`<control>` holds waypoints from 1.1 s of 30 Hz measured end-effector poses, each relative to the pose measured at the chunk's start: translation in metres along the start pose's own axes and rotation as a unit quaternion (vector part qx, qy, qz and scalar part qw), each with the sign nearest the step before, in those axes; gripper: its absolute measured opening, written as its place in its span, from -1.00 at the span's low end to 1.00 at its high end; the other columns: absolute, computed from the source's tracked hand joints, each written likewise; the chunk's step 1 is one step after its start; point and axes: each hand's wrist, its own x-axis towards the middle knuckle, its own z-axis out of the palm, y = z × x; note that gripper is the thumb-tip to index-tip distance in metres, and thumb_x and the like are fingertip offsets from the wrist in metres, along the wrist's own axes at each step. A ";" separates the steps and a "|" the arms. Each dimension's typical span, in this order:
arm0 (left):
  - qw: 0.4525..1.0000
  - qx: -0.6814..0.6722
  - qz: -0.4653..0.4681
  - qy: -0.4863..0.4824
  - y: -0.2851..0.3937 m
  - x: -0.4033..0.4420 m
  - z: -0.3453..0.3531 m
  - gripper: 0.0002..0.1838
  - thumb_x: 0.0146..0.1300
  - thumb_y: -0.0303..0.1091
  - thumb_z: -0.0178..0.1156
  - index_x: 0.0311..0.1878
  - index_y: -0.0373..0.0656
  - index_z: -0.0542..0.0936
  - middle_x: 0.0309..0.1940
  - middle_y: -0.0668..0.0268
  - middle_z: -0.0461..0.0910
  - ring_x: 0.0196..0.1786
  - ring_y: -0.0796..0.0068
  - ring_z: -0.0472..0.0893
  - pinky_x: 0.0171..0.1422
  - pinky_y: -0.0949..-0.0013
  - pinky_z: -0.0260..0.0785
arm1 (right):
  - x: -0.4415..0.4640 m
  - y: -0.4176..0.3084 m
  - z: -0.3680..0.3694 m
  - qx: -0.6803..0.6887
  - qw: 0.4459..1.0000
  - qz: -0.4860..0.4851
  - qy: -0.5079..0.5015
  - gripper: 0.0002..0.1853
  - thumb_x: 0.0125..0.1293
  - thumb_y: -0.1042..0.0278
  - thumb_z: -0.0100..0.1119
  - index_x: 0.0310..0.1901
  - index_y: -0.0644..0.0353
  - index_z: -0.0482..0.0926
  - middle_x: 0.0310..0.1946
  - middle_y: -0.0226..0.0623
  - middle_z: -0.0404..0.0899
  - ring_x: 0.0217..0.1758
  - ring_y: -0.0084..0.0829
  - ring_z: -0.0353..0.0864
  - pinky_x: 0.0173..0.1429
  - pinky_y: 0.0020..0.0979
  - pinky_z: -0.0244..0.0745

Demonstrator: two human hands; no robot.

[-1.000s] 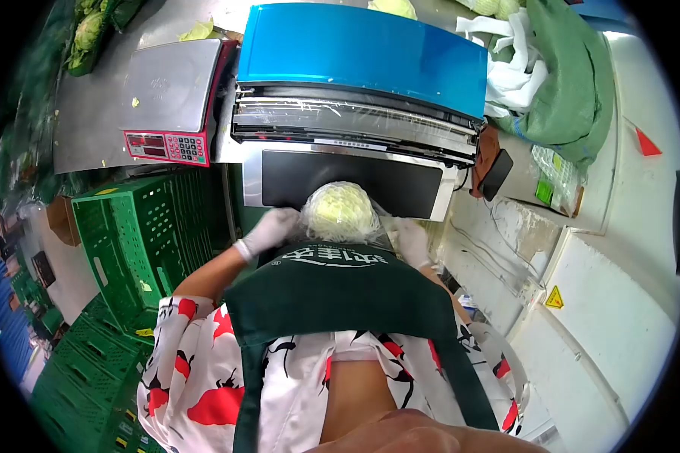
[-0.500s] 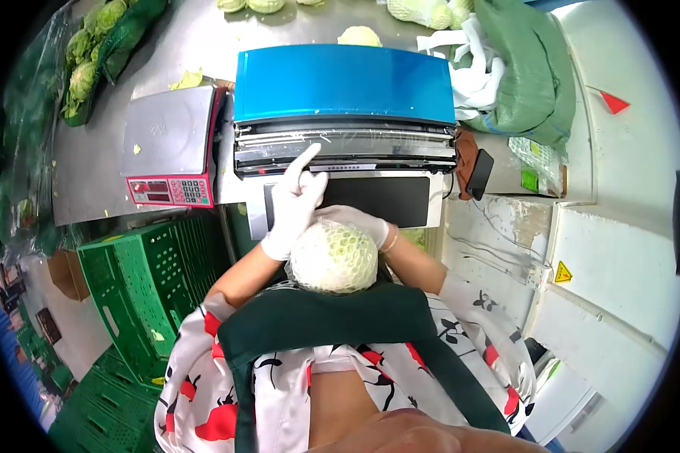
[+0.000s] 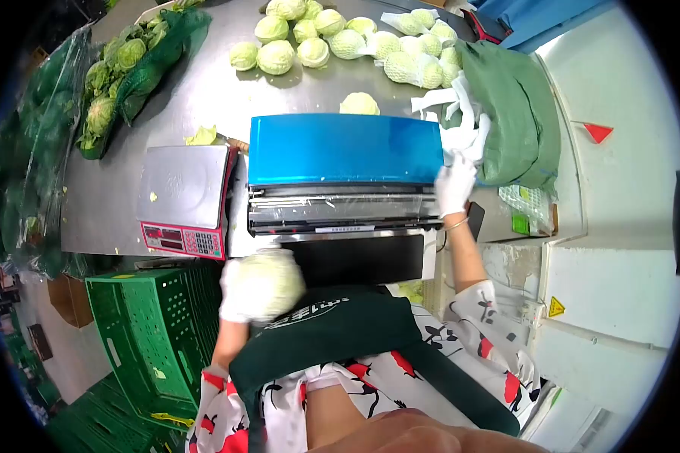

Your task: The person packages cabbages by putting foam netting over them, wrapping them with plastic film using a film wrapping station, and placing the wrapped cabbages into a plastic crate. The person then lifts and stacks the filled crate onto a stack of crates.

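Observation:
My left hand (image 3: 235,293), in a white glove, holds a pale green cabbage (image 3: 269,284) above the left crate's inner edge, beside the apron; both are blurred. My right hand (image 3: 455,186), also gloved, reaches to the white foam nets (image 3: 465,136) at the right end of the blue wrapping machine (image 3: 346,149). Its fingers are closed at the nets' lower end, and what they pinch is too small to make out. The machine's black plate (image 3: 363,259) lies between my hands.
A scale (image 3: 183,189) stands left of the machine. Loose cabbages (image 3: 276,57) and netted ones (image 3: 415,68) lie at the back. A green sack (image 3: 512,113) is at the right, green crates (image 3: 140,325) at the lower left, a phone (image 3: 474,220) beside the machine.
The cabbage has moved left in my left hand. My right hand has left it and moved up and right to the foam nets. The view has shifted, showing more of the table's back.

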 end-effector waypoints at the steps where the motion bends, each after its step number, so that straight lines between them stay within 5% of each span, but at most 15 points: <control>1: 0.996 -0.037 0.080 0.028 0.018 -0.018 -0.021 -0.08 0.30 0.42 -0.14 0.39 -0.24 0.34 0.32 -0.02 0.42 0.26 -0.10 0.48 0.38 -0.23 0.29 | 0.010 0.034 0.025 -0.026 1.000 0.000 -0.013 -0.43 0.05 0.51 0.27 0.20 0.16 0.50 0.12 -0.10 0.52 0.21 -0.01 0.44 0.27 -0.08 0.37; 2: 0.980 -0.020 0.159 0.118 0.045 -0.037 -0.019 -0.10 0.26 0.40 -0.14 0.36 -0.23 0.39 0.26 -0.08 0.47 0.31 -0.07 0.47 0.39 -0.20 0.32 | 0.020 0.058 0.042 -0.022 0.997 -0.002 -0.068 -0.35 0.06 0.48 0.31 0.28 0.06 0.47 0.23 -0.14 0.47 0.31 -0.03 0.37 0.32 -0.06 0.33; 5: 0.897 -0.019 0.355 0.260 0.126 -0.119 -0.074 -0.17 0.29 0.33 -0.08 0.36 -0.20 0.39 0.26 0.00 0.48 0.30 -0.02 0.48 0.41 -0.13 0.33 | 0.045 0.104 0.087 0.026 0.980 -0.010 -0.197 -0.66 0.19 0.29 0.29 0.03 0.00 0.69 -0.09 -0.12 0.68 0.01 -0.08 0.62 0.17 -0.14 0.47; 8: 0.753 0.092 0.462 0.459 0.169 -0.195 -0.094 -0.29 0.41 0.26 -0.09 0.43 -0.03 0.36 0.35 0.15 0.43 0.37 0.07 0.43 0.43 -0.02 0.33 | 0.063 0.096 0.074 0.100 0.992 -0.001 -0.080 -0.77 0.31 0.23 0.20 -0.09 0.08 0.71 -0.15 -0.08 0.69 -0.08 -0.05 0.65 0.10 -0.16 0.51; 11: 0.706 0.094 0.433 0.553 0.181 -0.241 -0.140 -0.26 0.40 0.28 -0.07 0.46 -0.02 0.32 0.37 0.20 0.41 0.36 0.12 0.45 0.41 0.00 0.35 | 0.084 0.091 0.057 0.132 0.986 0.101 0.017 -0.69 0.38 0.27 0.15 0.09 0.15 0.63 0.01 -0.06 0.64 0.08 -0.07 0.62 0.21 -0.18 0.46; 13: 0.755 0.085 0.386 0.523 0.185 -0.275 -0.204 -0.25 0.37 0.22 0.06 0.44 -0.11 0.34 0.35 0.13 0.43 0.32 0.11 0.48 0.40 0.05 0.35 | 0.102 0.060 0.015 0.209 0.960 0.030 0.183 -0.57 0.39 0.40 0.13 0.28 0.14 0.50 0.12 -0.09 0.59 0.18 -0.12 0.57 0.28 -0.19 0.42; 16: 0.549 0.384 0.292 0.682 0.208 -0.260 -0.223 -0.26 0.32 0.03 0.25 0.36 -0.38 0.40 0.28 0.00 0.49 0.24 0.22 0.52 0.35 0.19 0.33 | 0.126 0.060 -0.021 0.184 0.958 0.039 0.217 -0.52 0.41 0.49 0.13 0.36 0.20 0.43 0.21 -0.12 0.54 0.23 -0.24 0.53 0.34 -0.32 0.37; 17: 0.403 0.479 0.239 0.742 0.215 -0.212 -0.183 -0.29 0.35 -0.02 0.24 0.36 -0.41 0.40 0.28 0.01 0.50 0.24 0.29 0.51 0.37 0.24 0.31 | 0.136 0.068 -0.028 0.146 0.950 -0.017 0.276 -0.55 0.43 0.45 0.14 0.33 0.23 0.45 0.20 -0.17 0.56 0.17 -0.31 0.55 0.30 -0.34 0.41; 18: 0.509 0.460 0.324 0.651 0.227 -0.167 -0.159 -0.33 0.36 -0.10 0.25 0.36 -0.42 0.39 0.28 0.00 0.50 0.25 0.29 0.51 0.38 0.29 0.30 | 0.143 0.061 -0.041 0.197 0.931 0.043 0.305 -0.60 0.44 0.44 0.13 0.27 0.30 0.48 0.16 -0.17 0.57 0.15 -0.32 0.57 0.27 -0.33 0.43; 21: 0.641 0.516 0.352 0.447 0.233 0.019 -0.051 -0.20 0.28 -0.03 0.31 0.41 -0.40 0.31 0.30 -0.04 0.45 0.30 0.23 0.47 0.39 0.27 0.30 | 0.166 0.040 -0.070 0.455 0.784 0.221 0.359 -0.68 0.50 0.37 0.08 0.15 0.41 0.55 0.07 -0.23 0.59 0.10 -0.43 0.57 0.24 -0.38 0.45; 25: 0.760 0.585 0.215 0.185 0.169 0.254 0.053 -0.01 0.16 0.07 0.39 0.47 -0.37 0.20 0.34 -0.10 0.38 0.37 0.14 0.41 0.41 0.24 0.30 | 0.173 0.141 0.007 0.745 0.603 0.273 0.076 -0.66 0.52 0.23 0.10 0.11 0.34 0.54 -0.15 -0.34 0.62 -0.14 -0.57 0.58 -0.02 -0.46 0.53; 27: 0.761 0.629 0.110 0.119 0.128 0.358 0.064 0.08 0.10 0.12 0.43 0.50 -0.36 0.14 0.36 -0.12 0.35 0.40 0.10 0.38 0.42 0.23 0.30 | 0.162 0.123 0.011 0.900 0.320 0.260 -0.143 -0.74 0.51 0.25 0.07 0.01 0.27 0.49 -0.16 -0.26 0.52 -0.29 -0.48 0.46 -0.28 -0.50 0.44; 28: 0.748 0.652 0.062 0.108 0.106 0.404 0.064 0.13 0.07 0.14 0.45 0.51 -0.35 0.11 0.37 -0.14 0.33 0.42 0.08 0.37 0.42 0.22 0.30 | 0.154 0.107 0.014 0.911 0.253 0.293 -0.139 -0.72 0.52 0.28 0.02 0.06 0.33 0.45 -0.10 -0.15 0.54 -0.28 -0.48 0.47 -0.27 -0.50 0.44; 32: 0.632 0.766 -0.046 0.109 0.043 0.517 0.061 0.42 -0.31 0.39 0.54 0.38 -0.63 0.17 0.28 -0.18 0.42 0.35 0.02 0.46 0.40 0.24 0.34 | 0.122 0.084 0.036 0.929 0.102 0.284 -0.213 -0.65 0.56 0.28 -0.10 0.20 0.35 0.32 0.04 -0.04 0.48 -0.25 -0.42 0.46 -0.25 -0.49 0.44; 33: 0.608 0.780 -0.082 0.120 0.032 0.527 0.062 0.42 -0.35 0.39 0.55 0.35 -0.63 0.20 0.26 -0.17 0.45 0.32 0.04 0.49 0.38 0.24 0.35 | 0.115 0.075 0.034 0.920 0.124 0.302 -0.217 -0.66 0.60 0.24 -0.17 0.20 0.32 0.32 -0.02 -0.11 0.48 -0.29 -0.43 0.43 -0.26 -0.50 0.43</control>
